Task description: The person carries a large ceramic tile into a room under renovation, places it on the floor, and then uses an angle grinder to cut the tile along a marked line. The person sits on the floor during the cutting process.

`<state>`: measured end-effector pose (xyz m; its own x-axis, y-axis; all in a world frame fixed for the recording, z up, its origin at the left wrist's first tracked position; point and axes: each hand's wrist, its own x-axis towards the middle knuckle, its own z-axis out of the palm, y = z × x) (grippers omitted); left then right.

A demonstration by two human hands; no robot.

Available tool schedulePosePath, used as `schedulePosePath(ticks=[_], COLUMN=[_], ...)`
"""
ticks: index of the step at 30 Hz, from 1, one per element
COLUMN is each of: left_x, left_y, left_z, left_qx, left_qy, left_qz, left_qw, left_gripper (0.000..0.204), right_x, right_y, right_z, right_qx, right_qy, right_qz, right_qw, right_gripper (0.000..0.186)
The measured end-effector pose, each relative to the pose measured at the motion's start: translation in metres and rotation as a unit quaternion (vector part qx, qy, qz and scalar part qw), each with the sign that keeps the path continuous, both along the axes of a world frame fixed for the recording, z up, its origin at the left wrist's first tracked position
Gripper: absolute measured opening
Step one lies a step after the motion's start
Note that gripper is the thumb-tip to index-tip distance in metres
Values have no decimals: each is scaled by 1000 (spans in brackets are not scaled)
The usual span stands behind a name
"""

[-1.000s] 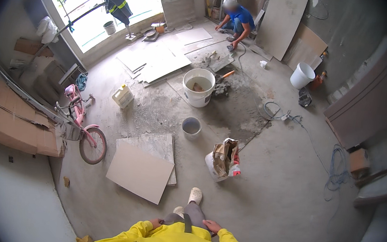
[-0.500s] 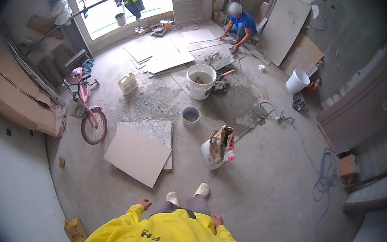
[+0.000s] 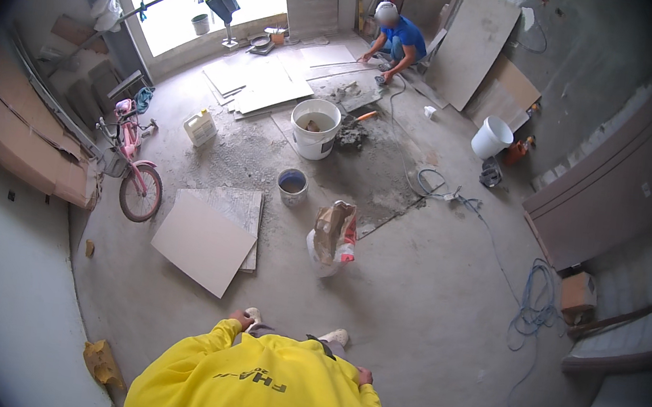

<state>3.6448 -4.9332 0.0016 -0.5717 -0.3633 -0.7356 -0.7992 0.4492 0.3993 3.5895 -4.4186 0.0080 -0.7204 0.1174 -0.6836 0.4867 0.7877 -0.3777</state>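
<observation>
Below me, my left hand (image 3: 241, 319) hangs beside my left leg, above one pale clog (image 3: 252, 318). Its fingers look loosely apart, with nothing seen in them. At my right side is my right hand (image 3: 365, 377), mostly tucked against the yellow sleeve, its fingers too small and hidden to read. Ahead of my feet stands an open paper bag (image 3: 332, 237) in white, brown and red. To its left, a beige tile (image 3: 203, 241) lies over a grey, marbled one (image 3: 247, 214). A small grey bucket (image 3: 292, 187) and a larger white bucket (image 3: 314, 130) stand farther off.
A person in blue (image 3: 399, 38) crouches at the back among flat tiles (image 3: 270, 95). A pink bicycle (image 3: 134, 172) and a pale jug (image 3: 200, 128) stand left. Coiled hose (image 3: 533, 306), cable (image 3: 430, 184) and a white bucket (image 3: 493, 138) are on the right.
The floor things have shifted left in view as I turn slightly right. My left foot has come forward and my right foot now lies farther back. Both hands stay low at my sides.
</observation>
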Motion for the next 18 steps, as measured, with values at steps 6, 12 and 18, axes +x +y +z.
schedulePosePath(ticks=[6, 12, 18], left_x=[-159, -242, -284], left_y=[143, 206, 200], left_z=[47, 40, -27], left_qx=[101, 89, -4], left_qy=[62, 76, -16], left_qz=[-71, -152, -210], left_qw=[990, 981, 978], left_gripper=[53, 56, 55], right_x=[-44, -111, -174], right_y=[92, 150, 181], right_z=[25, 6, 4], right_qx=[-76, -89, -74], right_qy=[-64, -32, 6], right_qz=[-257, -253, -256], right_qw=[961, 963, 964], right_gripper=[33, 35, 37])
